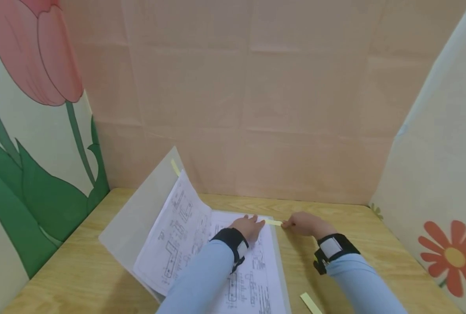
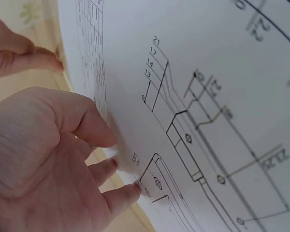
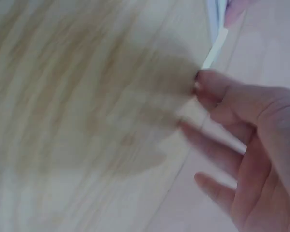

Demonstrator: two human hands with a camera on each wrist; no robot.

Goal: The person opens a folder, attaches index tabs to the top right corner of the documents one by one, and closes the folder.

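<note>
An open clear folder (image 1: pixel 138 218) lies on the wooden table (image 1: pixel 83 270), holding sheets of technical drawings (image 1: pixel 186 235) (image 2: pixel 208 96). My left hand (image 1: pixel 250 226) (image 2: pixel 53 159) rests on the right-hand sheet near its far right corner, fingertips touching the paper. My right hand (image 1: pixel 301 224) (image 3: pixel 241 145) is just beside it on the table. It pinches one end of a narrow yellow paper strip (image 1: pixel 273 222) (image 3: pixel 215 48) between thumb and forefinger. The strip's other end reaches the sheet's edge by my left fingertips.
A second yellow strip (image 1: pixel 310 303) lies on the table near the front edge. A yellow tab (image 1: pixel 175 167) sticks out at the top of the raised folder cover. Paper-covered walls close the table in at the back and on both sides.
</note>
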